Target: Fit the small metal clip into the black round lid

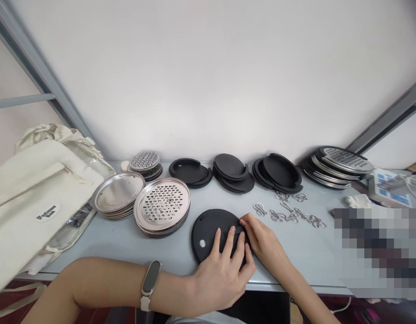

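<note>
A round black plastic disc point(211, 225) with a small whitish spot lies flat near the table's front edge. My left hand point(224, 274) rests across it from the front, fingers spread and pressing on its surface. At the disc's right rim, my right hand point(260, 236) has its fingertips pinched together; what they hold there is too small to make out. Just behind my right hand are several loose bent-wire metal clips point(292, 215). To the left of the disc stands a stack of round metal grater plates point(165, 204).
Plain metal discs point(120, 193) and a smaller grater stack point(145, 162) stand at left. Black round holders point(190, 172) line the wall. Assembled graters point(342, 164) are piled right, beside a blue-and-white box point(390, 189). A cream bag point(49, 189) covers the left end.
</note>
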The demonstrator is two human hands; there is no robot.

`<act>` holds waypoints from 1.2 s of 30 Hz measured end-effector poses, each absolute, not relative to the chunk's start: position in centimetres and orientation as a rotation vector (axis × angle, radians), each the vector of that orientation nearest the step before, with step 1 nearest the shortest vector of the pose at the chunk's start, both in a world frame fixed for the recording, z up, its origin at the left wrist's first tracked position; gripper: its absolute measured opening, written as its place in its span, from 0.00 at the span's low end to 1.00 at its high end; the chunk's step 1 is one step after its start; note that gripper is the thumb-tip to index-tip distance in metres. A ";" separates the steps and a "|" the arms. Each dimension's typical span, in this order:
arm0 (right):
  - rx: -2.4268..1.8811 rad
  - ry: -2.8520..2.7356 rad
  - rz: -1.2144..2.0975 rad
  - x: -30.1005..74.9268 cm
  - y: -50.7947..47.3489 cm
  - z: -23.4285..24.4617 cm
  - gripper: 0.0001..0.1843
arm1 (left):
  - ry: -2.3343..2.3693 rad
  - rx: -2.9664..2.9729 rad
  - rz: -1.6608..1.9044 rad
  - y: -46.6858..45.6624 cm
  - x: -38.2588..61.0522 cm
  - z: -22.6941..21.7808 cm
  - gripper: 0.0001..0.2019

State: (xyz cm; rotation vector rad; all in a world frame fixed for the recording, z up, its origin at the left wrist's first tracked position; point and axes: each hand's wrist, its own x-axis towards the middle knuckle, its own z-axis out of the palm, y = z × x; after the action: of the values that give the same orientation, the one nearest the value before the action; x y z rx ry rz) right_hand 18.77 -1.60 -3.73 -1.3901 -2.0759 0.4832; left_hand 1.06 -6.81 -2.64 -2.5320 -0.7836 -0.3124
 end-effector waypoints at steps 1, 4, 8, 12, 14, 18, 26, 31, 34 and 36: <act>-1.393 -2.076 0.478 18.8 -1.6 -3.7 0.10 | -0.783 -2.532 -0.312 -6.8 1.1 -2.6 0.24; -1.399 -2.079 0.462 18.7 -1.6 -3.6 0.10 | -0.781 -2.533 -0.314 -6.8 1.1 -2.6 0.24; -1.395 -2.079 0.463 18.7 -1.6 -3.6 0.10 | -0.778 -2.538 -0.308 -6.8 1.1 -2.6 0.24; -1.395 -2.079 0.463 18.7 -1.7 -3.6 0.10 | -0.780 -2.526 -0.308 -6.8 1.0 -2.6 0.25; -1.394 -2.082 0.463 18.8 -1.7 -3.7 0.10 | -0.779 -2.526 -0.311 -6.8 1.0 -2.5 0.25; -1.395 -2.091 0.466 18.9 -1.6 -3.8 0.09 | -0.776 -2.530 -0.308 -6.7 1.0 -2.5 0.25; -1.401 -2.105 0.435 18.9 -1.5 -3.8 0.09 | -0.781 -2.538 -0.307 -6.8 1.1 -2.6 0.25; -1.391 -2.103 0.423 18.8 -1.5 -3.7 0.09 | -0.779 -2.532 -0.304 -6.8 1.0 -2.5 0.25; -1.387 -2.106 0.420 18.8 -1.6 -3.6 0.09 | -0.784 -2.527 -0.295 -6.8 1.0 -2.4 0.25; -1.389 -2.104 0.423 18.8 -1.6 -3.6 0.09 | -0.779 -2.526 -0.298 -6.8 1.1 -2.4 0.25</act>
State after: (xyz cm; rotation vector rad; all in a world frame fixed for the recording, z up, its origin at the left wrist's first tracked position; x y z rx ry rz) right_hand 18.79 -1.65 -3.58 -1.3891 -2.1043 0.4230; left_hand 1.06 -6.77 -2.43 -2.5259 -0.7787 -0.2981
